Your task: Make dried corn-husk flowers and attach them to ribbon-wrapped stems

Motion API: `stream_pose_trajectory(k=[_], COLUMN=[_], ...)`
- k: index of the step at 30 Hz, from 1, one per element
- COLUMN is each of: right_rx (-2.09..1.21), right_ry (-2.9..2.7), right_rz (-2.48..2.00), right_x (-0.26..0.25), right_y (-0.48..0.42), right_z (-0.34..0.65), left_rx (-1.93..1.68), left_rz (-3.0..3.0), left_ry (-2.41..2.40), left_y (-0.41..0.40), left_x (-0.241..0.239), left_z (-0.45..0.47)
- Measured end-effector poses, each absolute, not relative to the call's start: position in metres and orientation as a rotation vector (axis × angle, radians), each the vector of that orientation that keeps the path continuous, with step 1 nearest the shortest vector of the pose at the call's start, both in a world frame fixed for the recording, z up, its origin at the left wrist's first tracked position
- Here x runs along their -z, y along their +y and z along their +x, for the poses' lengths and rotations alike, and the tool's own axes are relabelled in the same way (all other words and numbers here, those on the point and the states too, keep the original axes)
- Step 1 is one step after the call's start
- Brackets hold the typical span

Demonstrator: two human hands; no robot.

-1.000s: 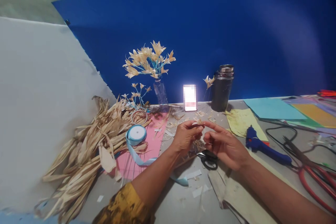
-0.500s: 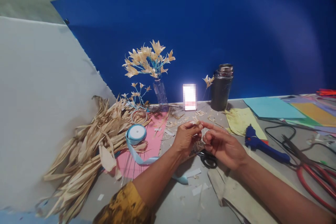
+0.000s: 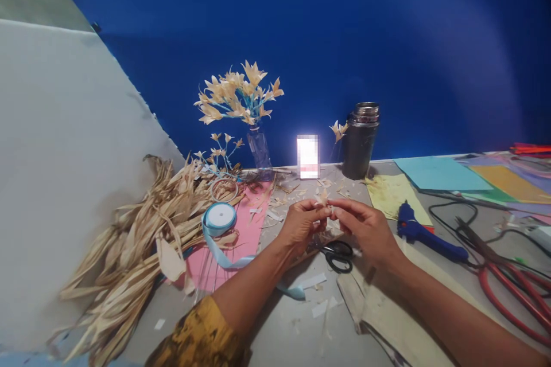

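Observation:
My left hand pinches a small cream flower of dried husk between thumb and fingers, its petals pointing up. From the other side, my right hand has its thumb and forefinger closed at the flower's base, fingertips against those of the left. Its lower end is hidden by the fingers. Just below the hands lie black-handled scissors on the table. Left of my left forearm is a roll of light blue ribbon, its loose end trailing under that arm.
At the left lies a heap of dried husks. Behind stand a clear bottle of husk flowers, a lit screen and a dark flask. A blue glue gun and red-handled shears lie right.
My right thumb and bent forefinger have closed in on the flower; the forefinger was stretched out before. The flower stands more upright. The whole view has shifted slightly.

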State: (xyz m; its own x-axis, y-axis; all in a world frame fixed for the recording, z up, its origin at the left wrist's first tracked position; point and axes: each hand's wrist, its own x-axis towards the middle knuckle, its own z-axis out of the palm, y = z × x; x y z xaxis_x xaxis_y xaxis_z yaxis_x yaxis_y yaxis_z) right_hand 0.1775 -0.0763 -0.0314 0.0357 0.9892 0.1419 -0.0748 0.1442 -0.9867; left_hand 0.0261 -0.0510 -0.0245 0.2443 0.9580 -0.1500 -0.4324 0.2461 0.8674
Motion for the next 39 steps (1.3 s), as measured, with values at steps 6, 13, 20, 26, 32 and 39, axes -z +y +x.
stream_pose_trajectory(k=[6,13,20,26,32,39], right_rx=[-0.878,-0.883,-1.130,-1.176,-0.995,-1.035], right_ry=[-1.349,-1.343,-1.184,-1.192,-1.312,-1.318], right_rz=[-1.094,-1.059,-1.071,-1.097,-1.160,-1.079], right_x=[0.0343,0.0311,0.0299,0.0323,0.0312,0.0261], right_y=[-0.0796,-0.0816,-0.0803,-0.0791,-0.0814,-0.0835], right_z=[0.1750,0.1761,0.1744,0.1751,0.1774,0.1827], left_rx=[-1.100,-1.048,-1.089,-1.203,-1.274,-1.318], left_rz=[0.757,0.779,0.897,1.096,1.161,1.322], left_ry=[0.839,0.801,0.803,0.888,0.959,1.082], left_y=[-0.0522,-0.0551,-0.0516,-0.0527,-0.0535,-0.0586], left_x=[0.0243,0.0186,0.0217,0.0171,0.0206,0.0255], left_z=[0.0249,0.0240,0.0221,0.0229,0.0254,0.0265])
